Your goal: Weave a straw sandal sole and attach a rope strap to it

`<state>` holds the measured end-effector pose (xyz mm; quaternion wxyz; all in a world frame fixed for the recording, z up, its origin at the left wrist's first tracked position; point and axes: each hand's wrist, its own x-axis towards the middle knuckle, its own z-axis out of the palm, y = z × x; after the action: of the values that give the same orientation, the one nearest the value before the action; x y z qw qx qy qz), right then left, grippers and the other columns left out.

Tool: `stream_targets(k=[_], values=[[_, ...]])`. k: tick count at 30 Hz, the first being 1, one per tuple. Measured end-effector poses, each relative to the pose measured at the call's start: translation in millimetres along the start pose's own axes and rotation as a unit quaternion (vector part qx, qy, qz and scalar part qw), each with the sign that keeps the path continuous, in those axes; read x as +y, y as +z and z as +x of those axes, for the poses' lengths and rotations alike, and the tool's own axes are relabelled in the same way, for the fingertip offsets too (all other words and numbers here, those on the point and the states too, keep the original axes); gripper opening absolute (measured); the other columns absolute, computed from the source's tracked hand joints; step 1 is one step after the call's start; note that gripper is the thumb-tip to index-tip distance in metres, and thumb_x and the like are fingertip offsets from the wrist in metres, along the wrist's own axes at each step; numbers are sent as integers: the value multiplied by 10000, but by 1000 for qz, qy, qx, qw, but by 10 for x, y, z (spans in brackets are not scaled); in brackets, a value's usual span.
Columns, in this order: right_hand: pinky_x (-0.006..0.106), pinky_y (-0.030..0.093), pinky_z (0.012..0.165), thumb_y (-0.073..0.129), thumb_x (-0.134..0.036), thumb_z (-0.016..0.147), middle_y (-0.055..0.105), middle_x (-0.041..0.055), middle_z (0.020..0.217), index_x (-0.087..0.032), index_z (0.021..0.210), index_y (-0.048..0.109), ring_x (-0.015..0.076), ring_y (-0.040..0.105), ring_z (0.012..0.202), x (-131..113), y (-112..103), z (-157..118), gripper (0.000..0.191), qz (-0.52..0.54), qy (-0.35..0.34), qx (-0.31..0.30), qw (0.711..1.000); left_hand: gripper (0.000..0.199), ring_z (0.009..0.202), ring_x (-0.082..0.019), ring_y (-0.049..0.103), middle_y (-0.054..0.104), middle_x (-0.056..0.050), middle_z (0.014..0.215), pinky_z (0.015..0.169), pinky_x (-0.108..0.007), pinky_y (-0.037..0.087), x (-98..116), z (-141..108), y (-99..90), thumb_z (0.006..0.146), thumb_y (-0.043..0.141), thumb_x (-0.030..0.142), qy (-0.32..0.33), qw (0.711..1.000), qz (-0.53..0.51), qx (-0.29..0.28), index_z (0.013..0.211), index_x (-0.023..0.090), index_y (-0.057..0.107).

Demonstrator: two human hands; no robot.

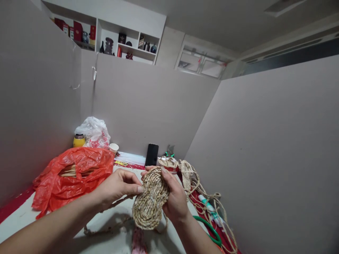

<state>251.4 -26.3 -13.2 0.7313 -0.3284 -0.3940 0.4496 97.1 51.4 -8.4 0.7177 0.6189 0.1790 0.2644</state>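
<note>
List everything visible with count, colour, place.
woven piece: 1, tan, centre front
red bag: 1, red, left
sticks: several, tan, in red bag
white bag: 1, white, behind red bag
jar: 1, yellow, by white bag
cup: 1, white, by bags
plastic strips: several, clear, back
phone: 1, black, back
tool: 1, green-handled, beside phone
cords: uncounted, tan, right
tube: 1, green-white, among cords
loop: 1, green, right foreground
shelf items: several, mixed, upper left
partitions: 3, grey, around
table: 1, whitish, beneath
left hand: 1, bare, piece's left
right hand: 1, bare, piece's right
</note>
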Motion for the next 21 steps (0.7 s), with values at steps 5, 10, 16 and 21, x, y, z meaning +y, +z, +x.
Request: stream_targets(k=[5, 10, 16, 21], values=[[352, 514, 799, 603, -364, 824, 755, 54, 881, -186, 942, 733, 255, 666, 906, -26, 30, 8, 250, 6, -2, -8, 1000, 230, 587, -87, 500, 600, 20, 621, 623, -230, 386, -67, 66, -27, 554, 841, 236, -64, 991, -114, -43, 643, 137, 654], [344, 510, 806, 595, -376, 835, 751, 61, 916, -179, 963, 723, 249, 666, 911, -33, 29, 50, 268, 11, -10, -22, 1000, 251, 702, -139, 602, 669, -37, 785, 741, -288, 448, -130, 85, 3, 639, 790, 241, -89, 975, -179, -96, 831, 139, 664], [334, 518, 786, 550, -352, 868, 748, 68, 933, -175, 998, 712, 243, 668, 911, -5, 18, 59, 273, 23, -9, -53, 998, 362, 887, -214, 665, 715, -111, 947, 876, -341, 440, -254, 78, 79, 738, 651, 214, -62, 941, -279, -180, 1085, 111, 641], [325, 537, 695, 540, -390, 872, 742, 72, 947, -196, 1031, 699, 242, 681, 849, -30, 32, 31, 298, 4, 6, -65, 998, 453, 978, -304, 655, 723, -163, 972, 940, -426, 398, -289, 22, 136, 743, 559, 338, -91, 910, -320, -247, 1083, 53, 654]])
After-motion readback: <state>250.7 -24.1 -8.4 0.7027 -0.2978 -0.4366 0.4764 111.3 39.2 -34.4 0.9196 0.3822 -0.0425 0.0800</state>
